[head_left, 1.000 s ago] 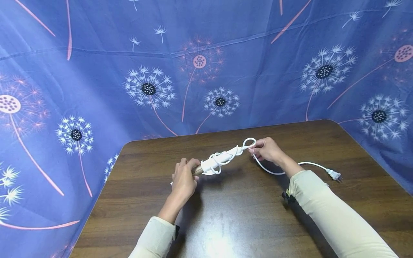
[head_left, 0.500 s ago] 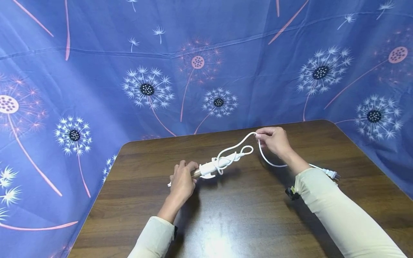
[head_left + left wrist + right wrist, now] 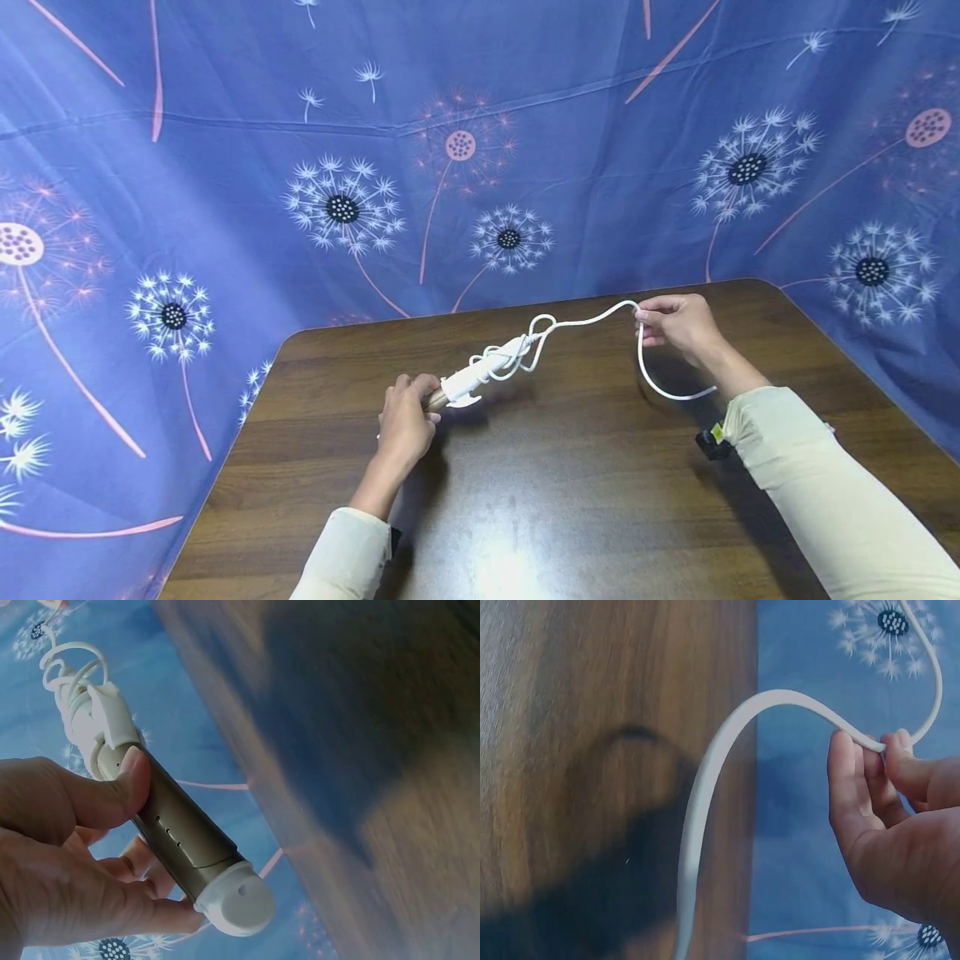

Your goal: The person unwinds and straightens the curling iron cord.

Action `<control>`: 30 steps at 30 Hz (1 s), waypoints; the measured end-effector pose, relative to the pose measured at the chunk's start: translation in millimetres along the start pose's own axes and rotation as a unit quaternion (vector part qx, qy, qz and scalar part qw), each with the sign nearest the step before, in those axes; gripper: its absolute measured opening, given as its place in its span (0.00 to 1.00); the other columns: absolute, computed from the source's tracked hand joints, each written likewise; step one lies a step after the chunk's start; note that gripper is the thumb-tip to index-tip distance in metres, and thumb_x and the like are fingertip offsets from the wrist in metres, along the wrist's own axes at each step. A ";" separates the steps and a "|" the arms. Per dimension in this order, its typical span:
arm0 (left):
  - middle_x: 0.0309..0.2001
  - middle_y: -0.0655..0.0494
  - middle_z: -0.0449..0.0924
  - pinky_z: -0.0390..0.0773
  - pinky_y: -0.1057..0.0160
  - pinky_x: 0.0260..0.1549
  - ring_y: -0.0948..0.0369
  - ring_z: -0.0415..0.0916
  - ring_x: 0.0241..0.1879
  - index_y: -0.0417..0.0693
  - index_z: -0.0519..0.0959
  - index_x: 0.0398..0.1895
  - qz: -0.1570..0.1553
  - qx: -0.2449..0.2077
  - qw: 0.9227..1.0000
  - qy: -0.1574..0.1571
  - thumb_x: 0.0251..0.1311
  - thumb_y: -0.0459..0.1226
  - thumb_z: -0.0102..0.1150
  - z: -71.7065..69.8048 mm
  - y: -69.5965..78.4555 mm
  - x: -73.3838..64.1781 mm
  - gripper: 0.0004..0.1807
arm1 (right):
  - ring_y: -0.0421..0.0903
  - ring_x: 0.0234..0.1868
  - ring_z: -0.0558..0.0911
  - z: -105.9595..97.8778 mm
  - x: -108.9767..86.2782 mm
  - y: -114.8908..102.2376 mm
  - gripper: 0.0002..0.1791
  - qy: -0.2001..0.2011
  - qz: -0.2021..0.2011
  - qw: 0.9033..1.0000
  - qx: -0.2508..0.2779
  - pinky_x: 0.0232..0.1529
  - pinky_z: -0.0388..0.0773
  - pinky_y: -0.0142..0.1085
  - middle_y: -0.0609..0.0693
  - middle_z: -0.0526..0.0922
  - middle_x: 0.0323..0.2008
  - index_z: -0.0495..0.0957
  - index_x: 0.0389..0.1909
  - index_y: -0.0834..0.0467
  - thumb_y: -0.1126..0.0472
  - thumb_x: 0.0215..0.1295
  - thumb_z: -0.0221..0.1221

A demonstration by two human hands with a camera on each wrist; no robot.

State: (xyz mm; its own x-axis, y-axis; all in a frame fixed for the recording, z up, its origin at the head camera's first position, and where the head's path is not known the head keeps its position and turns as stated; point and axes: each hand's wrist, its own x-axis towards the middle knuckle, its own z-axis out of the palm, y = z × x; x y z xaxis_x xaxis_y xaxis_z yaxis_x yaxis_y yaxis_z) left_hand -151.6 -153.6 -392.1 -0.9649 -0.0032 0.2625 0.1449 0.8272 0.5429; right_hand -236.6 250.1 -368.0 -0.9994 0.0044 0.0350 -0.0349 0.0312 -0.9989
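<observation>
My left hand grips a curling iron by its gold-brown barrel, thumb on top and fingers beneath. A white cap tips the barrel; the white handle points up and right. White cord lies in loose tangled loops about the handle, then runs to my right hand. There, thumb and fingertips pinch the cord. Beyond the pinch it hangs in a curve and passes behind my right forearm, which hides the plug end.
Both hands are over a brown wooden table with rounded far corners. A blue cloth with a dandelion print hangs behind and beside it. A small black device is strapped under the right sleeve.
My right hand has moved right, pulling cord along; a loop has come off the handle and the length between the hands has grown. The left hand and curling iron have shifted slightly left.
</observation>
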 end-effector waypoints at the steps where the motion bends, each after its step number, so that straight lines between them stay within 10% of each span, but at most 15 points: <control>1: 0.41 0.49 0.76 0.72 0.44 0.33 0.48 0.72 0.43 0.52 0.80 0.44 0.001 -0.003 1.000 0.001 0.35 0.21 0.69 -0.9 -0.5 -0.1 0.29 | 0.42 0.23 0.84 -3.0 -0.2 0.8 0.09 -0.001 0.011 1.000 0.005 0.27 0.82 0.37 0.45 0.84 0.20 0.82 0.29 0.60 0.74 0.63 0.56; 8: 0.37 0.52 0.74 0.70 0.48 0.34 0.52 0.70 0.39 0.54 0.80 0.42 0.036 -0.010 0.999 -0.003 0.33 0.19 0.68 -5.2 -6.9 -0.8 0.30 | 0.42 0.21 0.84 -18.4 -1.2 -3.1 0.18 0.018 0.059 0.997 0.051 0.28 0.82 0.38 0.47 0.83 0.19 0.82 0.22 0.53 0.75 0.64 0.54; 16: 0.36 0.54 0.74 0.67 0.49 0.33 0.51 0.71 0.40 0.55 0.81 0.38 0.054 0.026 0.998 0.002 0.30 0.19 0.69 -7.5 -14.9 -2.3 0.29 | 0.43 0.19 0.84 -25.9 -0.1 -19.7 0.19 0.085 0.016 0.991 0.104 0.25 0.81 0.37 0.51 0.83 0.18 0.83 0.20 0.54 0.76 0.63 0.54; 30: 0.42 0.47 0.75 0.67 0.44 0.35 0.47 0.70 0.44 0.53 0.81 0.39 0.006 0.053 0.999 0.012 0.30 0.21 0.71 -16.0 -22.8 1.4 0.28 | 0.42 0.17 0.82 -38.4 -0.4 -18.9 0.16 0.196 -0.042 0.968 0.153 0.23 0.81 0.35 0.48 0.83 0.18 0.82 0.21 0.57 0.78 0.60 0.56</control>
State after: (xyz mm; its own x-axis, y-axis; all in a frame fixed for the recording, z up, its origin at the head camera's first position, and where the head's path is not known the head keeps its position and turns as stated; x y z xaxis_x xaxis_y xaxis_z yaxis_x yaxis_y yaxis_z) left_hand -152.7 -181.4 -391.3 -0.9574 -0.0052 0.2888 0.1318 0.8819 0.4527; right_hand -235.3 287.9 -348.0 -0.9165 0.3946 0.0663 -0.1765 -0.2500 -0.9520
